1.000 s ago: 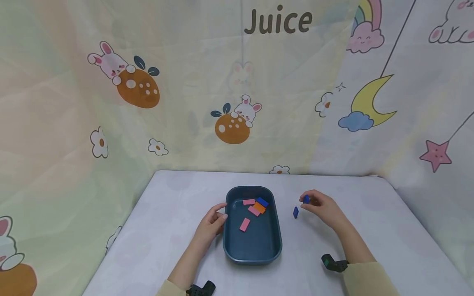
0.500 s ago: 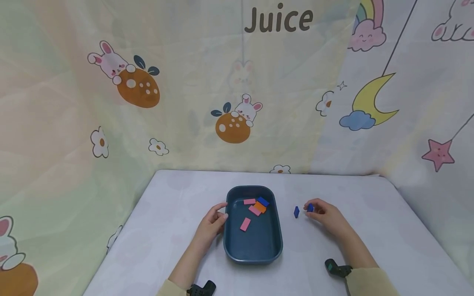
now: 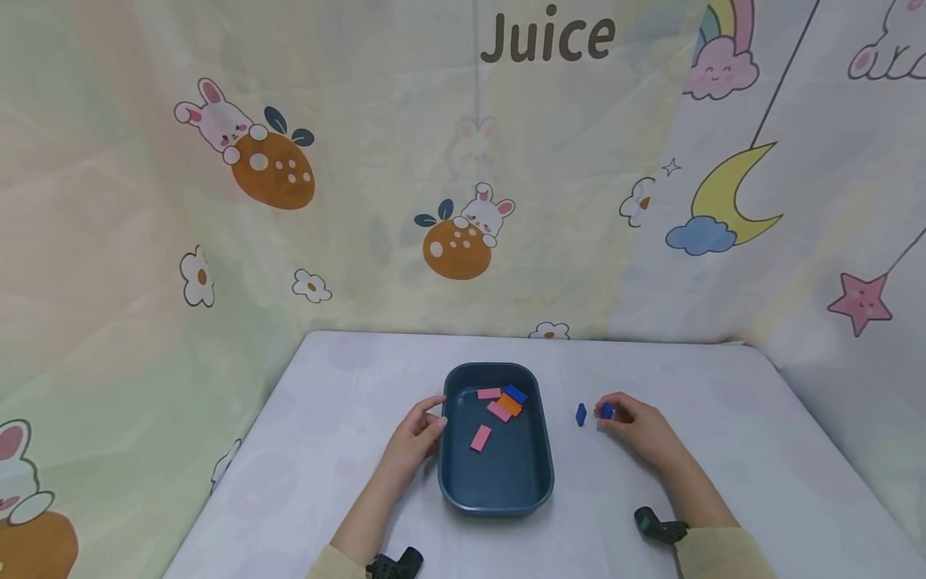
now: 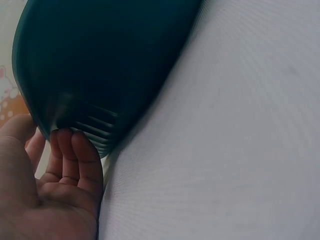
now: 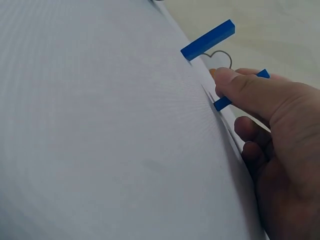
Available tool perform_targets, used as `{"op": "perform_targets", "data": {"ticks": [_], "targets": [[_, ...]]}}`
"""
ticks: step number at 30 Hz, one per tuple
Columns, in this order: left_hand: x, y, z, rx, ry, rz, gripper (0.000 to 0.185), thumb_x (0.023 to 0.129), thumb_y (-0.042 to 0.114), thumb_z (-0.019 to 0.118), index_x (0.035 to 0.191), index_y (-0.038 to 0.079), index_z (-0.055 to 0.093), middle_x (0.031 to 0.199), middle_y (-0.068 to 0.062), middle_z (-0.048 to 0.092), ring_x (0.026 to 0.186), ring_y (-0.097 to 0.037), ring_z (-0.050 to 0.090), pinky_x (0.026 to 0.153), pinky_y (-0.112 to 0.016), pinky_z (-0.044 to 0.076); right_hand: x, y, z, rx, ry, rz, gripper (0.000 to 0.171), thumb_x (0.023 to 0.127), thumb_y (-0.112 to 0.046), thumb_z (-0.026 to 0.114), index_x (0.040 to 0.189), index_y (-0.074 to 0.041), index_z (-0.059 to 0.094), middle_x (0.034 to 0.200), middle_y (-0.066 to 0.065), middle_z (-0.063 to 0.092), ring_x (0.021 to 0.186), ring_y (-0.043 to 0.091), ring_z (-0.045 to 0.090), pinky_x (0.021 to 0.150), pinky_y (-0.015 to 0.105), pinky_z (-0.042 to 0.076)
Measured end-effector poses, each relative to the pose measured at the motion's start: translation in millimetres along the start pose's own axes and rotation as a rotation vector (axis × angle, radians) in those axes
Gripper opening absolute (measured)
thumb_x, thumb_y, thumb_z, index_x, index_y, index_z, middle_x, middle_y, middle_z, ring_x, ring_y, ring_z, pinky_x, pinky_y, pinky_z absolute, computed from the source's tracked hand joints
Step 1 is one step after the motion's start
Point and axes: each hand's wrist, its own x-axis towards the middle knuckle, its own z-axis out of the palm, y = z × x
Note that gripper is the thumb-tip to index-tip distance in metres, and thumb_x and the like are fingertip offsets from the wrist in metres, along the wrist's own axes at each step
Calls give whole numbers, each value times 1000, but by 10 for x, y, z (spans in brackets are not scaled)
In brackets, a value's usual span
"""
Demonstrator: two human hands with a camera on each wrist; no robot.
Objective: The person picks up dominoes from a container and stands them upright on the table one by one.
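A dark blue-green tray (image 3: 495,490) stands on the table with several small flat blocks inside, pink ones (image 3: 481,438), an orange one (image 3: 510,404) and a blue one (image 3: 516,394). My left hand (image 3: 412,438) holds the tray's left side; in the left wrist view its bent fingers lie against the ribbed outer wall. To the right of the tray, one blue block (image 5: 209,40) stands upright on end. Just right of it, my right hand (image 3: 637,426) pinches a second blue block (image 5: 223,103) between thumb and fingers, upright and low over the table, its middle hidden by the thumb.
The table (image 3: 362,362) has a white cover and ends at a printed cloth backdrop (image 3: 376,161) behind. Dark wrist cameras (image 3: 660,527) sit on both forearms.
My right hand has drawn back to the right and lowered with its blue block, away from the standing one. The left hand stays at the tray.
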Motion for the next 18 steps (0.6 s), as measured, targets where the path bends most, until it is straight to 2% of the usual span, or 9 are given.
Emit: {"op": "perform_targets", "data": {"ticks": [12,18], "targets": [[-11,5,-7,3,2,2,42,95,38,64,136,37,54,103,-10,60,89,-24,61,82,-32,53,-12,-39,0,-18,-3,-10,31,87,-30,75,115,-26,64,93,-3,62,84,17,51,71,27,42],[-20,11,8,9,8,9,42,95,39,64,136,35,54,101,-8,60,88,-22,61,81,-31,53,-28,-37,-42,-19,-34,-18,36,88,-36,74,121,-28,61,93,-2,61,84,17,52,73,30,42]]}}
